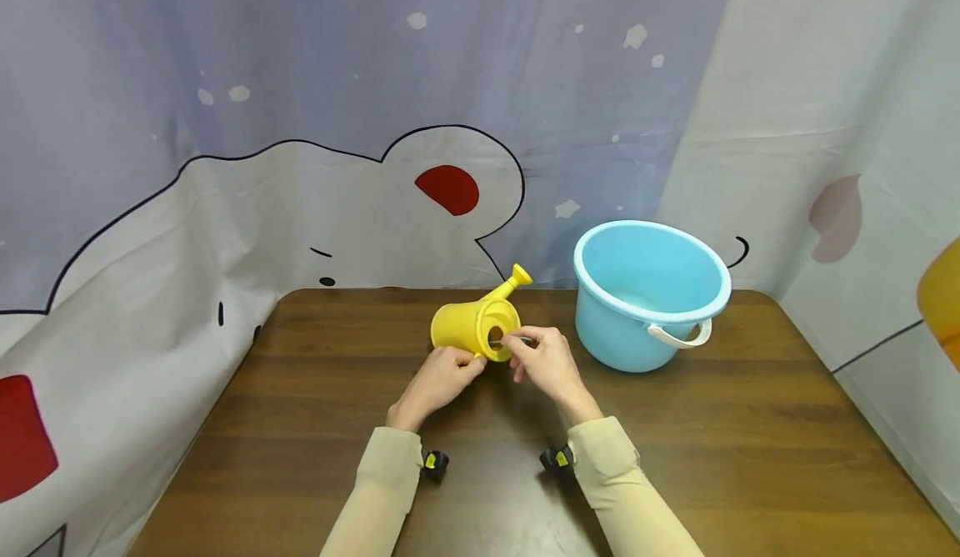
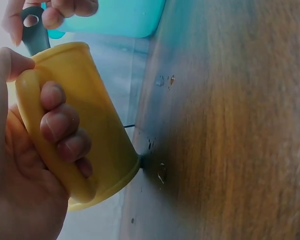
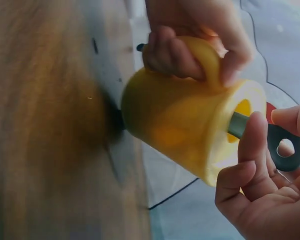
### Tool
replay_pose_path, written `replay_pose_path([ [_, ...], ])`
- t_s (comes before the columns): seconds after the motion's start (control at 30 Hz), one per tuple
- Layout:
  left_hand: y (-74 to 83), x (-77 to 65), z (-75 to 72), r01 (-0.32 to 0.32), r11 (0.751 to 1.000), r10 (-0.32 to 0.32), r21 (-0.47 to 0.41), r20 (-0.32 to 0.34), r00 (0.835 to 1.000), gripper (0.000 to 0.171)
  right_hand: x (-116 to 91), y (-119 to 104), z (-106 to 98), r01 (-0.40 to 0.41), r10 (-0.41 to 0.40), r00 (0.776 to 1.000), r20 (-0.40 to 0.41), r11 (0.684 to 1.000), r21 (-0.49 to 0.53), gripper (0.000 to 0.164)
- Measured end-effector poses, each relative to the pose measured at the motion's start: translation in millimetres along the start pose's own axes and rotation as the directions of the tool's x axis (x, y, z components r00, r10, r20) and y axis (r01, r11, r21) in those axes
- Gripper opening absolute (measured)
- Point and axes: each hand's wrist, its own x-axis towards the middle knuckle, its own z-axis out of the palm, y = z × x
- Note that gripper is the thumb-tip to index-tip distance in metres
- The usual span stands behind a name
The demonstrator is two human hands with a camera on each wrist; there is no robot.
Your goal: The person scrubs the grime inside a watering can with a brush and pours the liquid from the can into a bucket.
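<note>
A yellow watering can [image 1: 459, 325] is tipped on its side above the table, its opening toward my right hand and its spout pointing up. My left hand [image 1: 441, 380] grips the can's handle [image 2: 32, 110], fingers curled through it. With thumb and fingertips my right hand [image 1: 546, 363] pinches the end of a dark green handle [image 3: 285, 147] that has a hole in it. The shaft of this tool runs into the can's opening, so its far end is hidden and its kind cannot be told.
A light blue bucket [image 1: 630, 336] with a white handle [image 1: 678, 338] stands at the back right of the brown wooden table [image 1: 337, 457]. Behind the table hangs a printed curtain [image 1: 337, 65]. Small wet-looking drops [image 2: 162, 172] show on the table in the left wrist view.
</note>
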Motion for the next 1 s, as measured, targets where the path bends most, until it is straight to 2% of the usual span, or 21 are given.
replay_pose_path([
  [0.23, -6.3, -1.2, -1.3, 0.033, 0.999, -0.033, -0.036, -0.002, 0.999, 0.046, 0, -12, -14, 0.006, -0.006, 1.0, 0.012, 1.0, -0.014, 0.017],
  [0.4, -5.0, -0.2, -2.7, 0.032, 0.998, -0.032, -0.046, -0.002, 0.999, 0.045, -3, -22, -22, 0.012, -0.012, 1.0, -0.008, 1.0, -0.021, 0.018],
  [0.73, 0.8, 0.4, -7.8, 0.031, 0.998, -0.031, -0.053, 0.003, 1.0, 0.046, -4, -28, -20, 0.042, -0.049, 0.996, -0.073, 0.995, -0.091, 0.019],
  [1.0, -0.3, -1.8, -9.4, 0.051, 0.996, -0.05, -0.076, 0.023, 0.999, 0.049, -7, -28, -24, 0.017, -0.022, 0.995, -0.092, 0.998, -0.055, 0.019],
])
